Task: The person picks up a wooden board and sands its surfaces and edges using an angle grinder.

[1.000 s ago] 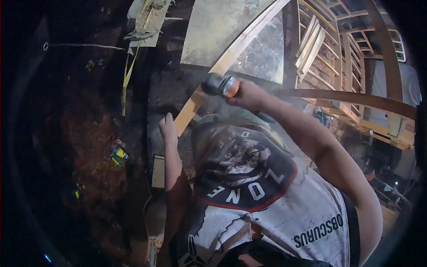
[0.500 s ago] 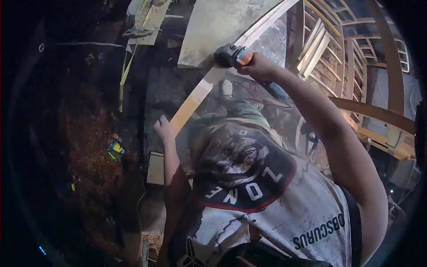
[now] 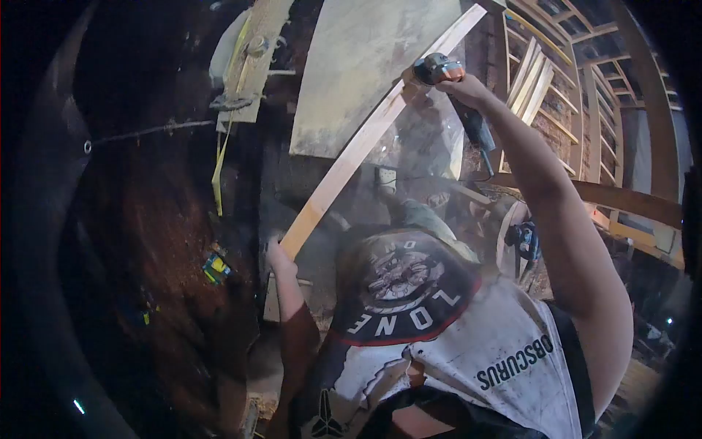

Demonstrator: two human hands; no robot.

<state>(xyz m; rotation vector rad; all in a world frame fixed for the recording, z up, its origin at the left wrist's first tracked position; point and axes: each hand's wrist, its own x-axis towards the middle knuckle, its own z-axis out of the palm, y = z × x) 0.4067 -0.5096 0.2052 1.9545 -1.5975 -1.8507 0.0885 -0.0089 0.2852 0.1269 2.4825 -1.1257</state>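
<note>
A long, pale wooden plank runs slantwise from near my body to the top of the view. My left hand is closed around its near end, the thumb side against the wood. Farther along, my right hand grips an angle grinder by its body, just behind the orange and black head. The grinder's head rests on or just over the plank's upper face. Its disc is hidden beneath the head, and a cord trails from the rear of the body.
A broad, dusty board lies under the far part of the plank. Wooden framing with slats stands at the upper right. On the left are a yellow strap and a yellow-green object on the dark ground.
My right hand has carried the grinder farther away along the plank, toward its far end. My left hand keeps hold of the near end. The whole view has shifted slightly.
</note>
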